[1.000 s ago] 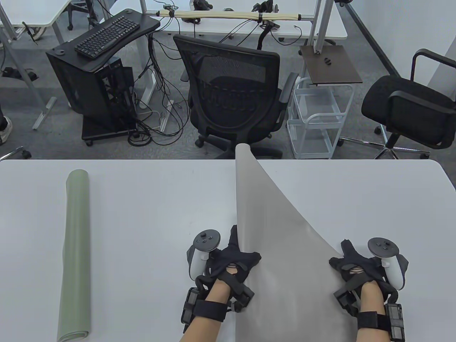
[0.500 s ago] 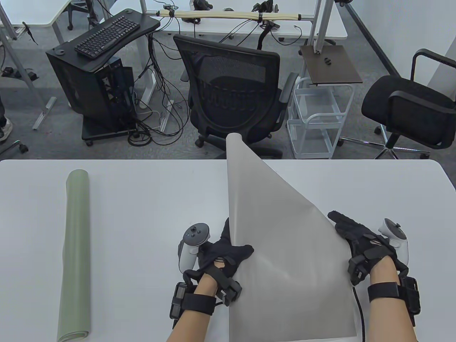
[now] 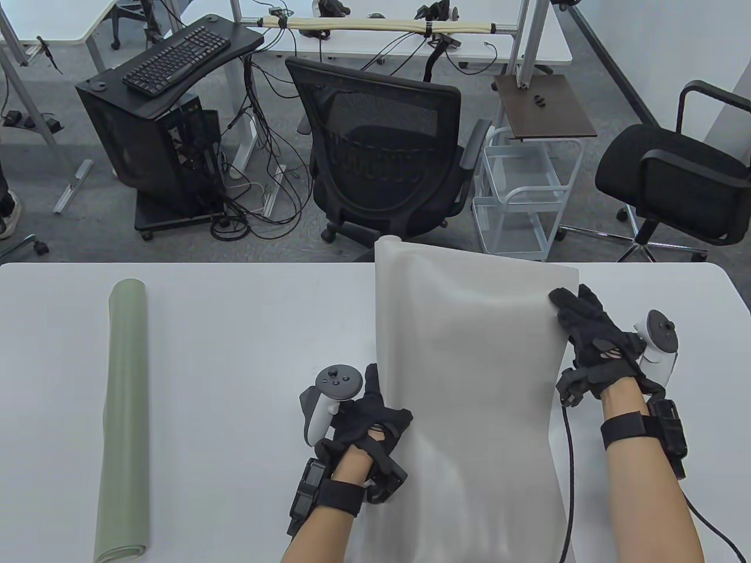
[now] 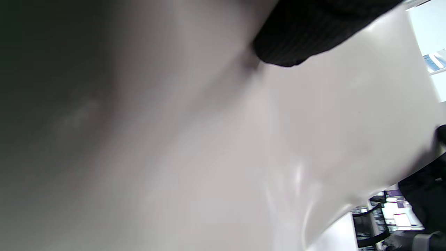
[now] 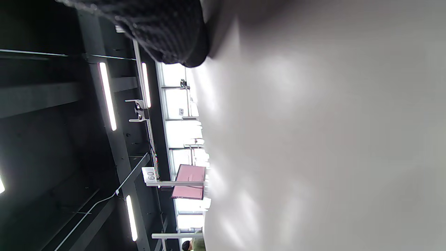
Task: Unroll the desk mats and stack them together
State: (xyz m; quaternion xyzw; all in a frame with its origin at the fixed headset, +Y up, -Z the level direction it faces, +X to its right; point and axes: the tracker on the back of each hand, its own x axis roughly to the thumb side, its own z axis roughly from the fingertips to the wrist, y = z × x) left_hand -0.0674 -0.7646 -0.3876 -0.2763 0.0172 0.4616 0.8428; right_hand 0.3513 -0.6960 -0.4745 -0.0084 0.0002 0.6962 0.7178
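A light grey desk mat (image 3: 469,381) is held up off the white table (image 3: 246,352), mostly unrolled, its top edge curling over the table's far edge. My left hand (image 3: 375,410) grips its left edge low down. My right hand (image 3: 578,316) grips its right edge near the top corner. The mat fills the left wrist view (image 4: 223,146) and the right wrist view (image 5: 313,139), with a gloved fingertip (image 4: 296,45) against it. A green desk mat (image 3: 124,422) lies rolled up on the table at the left, untouched.
A black mesh office chair (image 3: 381,152) stands just beyond the table's far edge behind the grey mat. A white wire cart (image 3: 516,193) and another black chair (image 3: 675,170) stand to the right on the floor.
My right hand has moved up and away along the mat's right edge, lifting it, so the mat opened from a triangle into a wide sheet. My left hand stayed about in place.
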